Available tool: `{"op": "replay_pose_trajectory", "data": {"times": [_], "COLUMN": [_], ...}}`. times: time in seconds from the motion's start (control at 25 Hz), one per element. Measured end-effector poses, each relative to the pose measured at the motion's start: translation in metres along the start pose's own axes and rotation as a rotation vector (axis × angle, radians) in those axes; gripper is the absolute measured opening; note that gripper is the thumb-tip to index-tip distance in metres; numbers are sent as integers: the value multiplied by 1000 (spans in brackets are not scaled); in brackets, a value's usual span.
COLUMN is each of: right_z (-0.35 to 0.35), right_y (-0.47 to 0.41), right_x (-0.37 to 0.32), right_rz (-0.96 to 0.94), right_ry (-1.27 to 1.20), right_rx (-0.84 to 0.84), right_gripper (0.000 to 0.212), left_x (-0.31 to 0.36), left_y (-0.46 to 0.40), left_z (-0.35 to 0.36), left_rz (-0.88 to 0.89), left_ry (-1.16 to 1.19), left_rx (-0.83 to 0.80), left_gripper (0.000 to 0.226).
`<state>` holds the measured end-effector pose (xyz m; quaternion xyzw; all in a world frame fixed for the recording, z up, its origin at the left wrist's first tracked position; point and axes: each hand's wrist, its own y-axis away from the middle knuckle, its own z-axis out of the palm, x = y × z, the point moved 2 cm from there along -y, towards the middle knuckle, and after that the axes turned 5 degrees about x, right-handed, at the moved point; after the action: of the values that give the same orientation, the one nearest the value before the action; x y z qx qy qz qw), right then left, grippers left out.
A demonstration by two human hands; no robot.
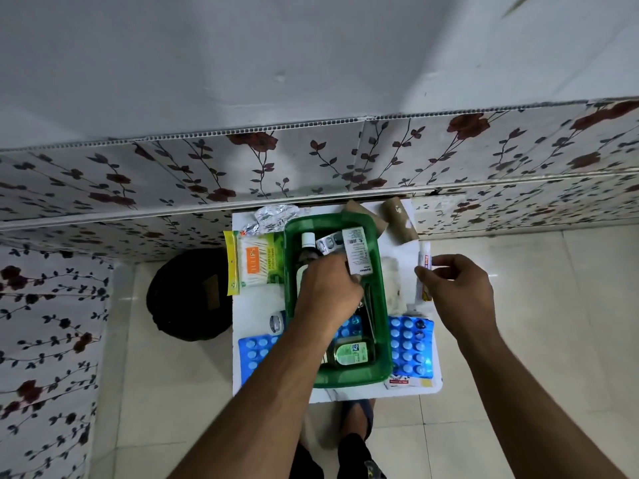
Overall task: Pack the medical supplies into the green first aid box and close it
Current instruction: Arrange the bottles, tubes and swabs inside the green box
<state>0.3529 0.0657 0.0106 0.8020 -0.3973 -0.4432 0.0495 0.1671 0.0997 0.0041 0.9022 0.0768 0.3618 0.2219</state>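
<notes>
The green first aid box (385, 316) stands open on a small white table (256, 309). Inside it lie a dark bottle (306, 248), a silver blister strip (328, 243) and a small green bottle (351, 354). My left hand (326, 293) is inside the box, fingers closed on a white medicine carton (358, 250) that leans on the far right wall. My right hand (456, 292) is to the right of the box, thumb and fingers pinching a white ointment tube (424, 271). Blue pill blister sheets lie at front left (256, 354) and front right (411, 344).
A cotton bud pack (256, 262) lies left of the box, crumpled foil strips (273, 217) behind it, brown bandage rolls (397, 219) at the back right, sachets (408, 382) at the front right edge. A dark round stool (188, 295) stands left of the table. My feet are below.
</notes>
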Motion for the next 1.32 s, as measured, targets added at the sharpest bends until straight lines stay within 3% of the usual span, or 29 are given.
{"op": "replay_pose_trajectory", "data": {"times": [0.16, 0.28, 0.4, 0.6, 0.8, 0.88, 1.0, 1.16, 1.32], "right_z": [-3, 25, 71, 110, 103, 72, 18, 13, 38], "right_y": [30, 55, 60, 52, 57, 63, 54, 17, -1], "right_x": [-41, -72, -87, -91, -93, -91, -66, -8, 18], "right_rz": [-140, -301, -468, -596, -690, -657, -401, -150, -29], "right_ry": [-27, 94, 518, 784, 696, 551, 290, 419, 421], "right_rx": [54, -90, -117, -140, -69, 40, 149, -52, -165], "right_gripper": [15, 19, 21, 8, 17, 20, 13, 25, 41], "left_x": [7, -13, -61, -119, -138, -137, -137, -139, -132], "left_y": [12, 30, 42, 49, 52, 56, 56, 44, 37], "left_z": [-30, -82, -116, -113, -100, -91, -71, -54, -48], "left_rz": [24, -28, -142, -219, -196, -153, 15, 119, 135], "left_ry": [48, 245, 406, 361, 249, 170, -40, -293, -337], "left_rx": [-61, 180, 385, 375, 291, 224, 72, -16, -12], "left_gripper": [36, 27, 25, 20, 20, 21, 42, 62, 48]}}
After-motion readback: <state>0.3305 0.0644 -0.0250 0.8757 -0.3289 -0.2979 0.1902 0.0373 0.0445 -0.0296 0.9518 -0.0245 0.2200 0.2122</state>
